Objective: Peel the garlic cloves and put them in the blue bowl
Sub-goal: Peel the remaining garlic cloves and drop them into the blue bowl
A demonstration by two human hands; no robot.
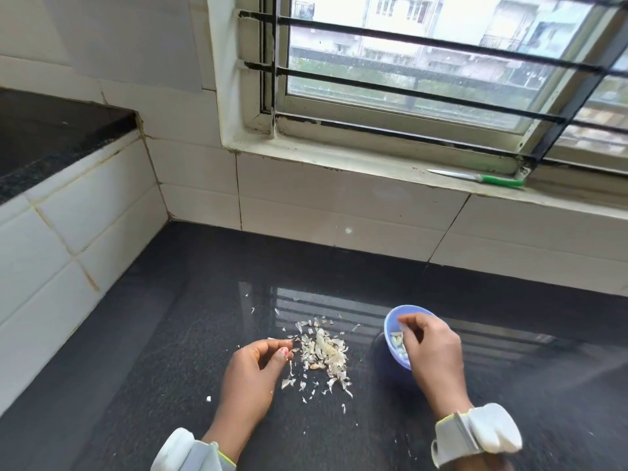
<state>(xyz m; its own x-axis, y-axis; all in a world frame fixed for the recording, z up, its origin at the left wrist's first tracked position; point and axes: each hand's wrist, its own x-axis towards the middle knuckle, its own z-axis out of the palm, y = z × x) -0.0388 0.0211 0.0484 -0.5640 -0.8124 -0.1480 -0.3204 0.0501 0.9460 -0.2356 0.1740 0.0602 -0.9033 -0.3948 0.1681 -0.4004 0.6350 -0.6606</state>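
Dark speckled stone counter (pixel 170 334), white-tiled walls left and far; barred window (pixel 424 62) above a sill bearing a green-handled knife (pixel 482 178). Bare counter left and far. Garlic skins (pixel 323 355) heaped near centre. Blue bowl (pixel 394 321), right, holds pale peeled cloves (pixel 398 341). Right hand (pixel 431 351) over bowl, fingers curled, contents indiscernible. Left hand (pixel 255 372) pinches skin scraps.
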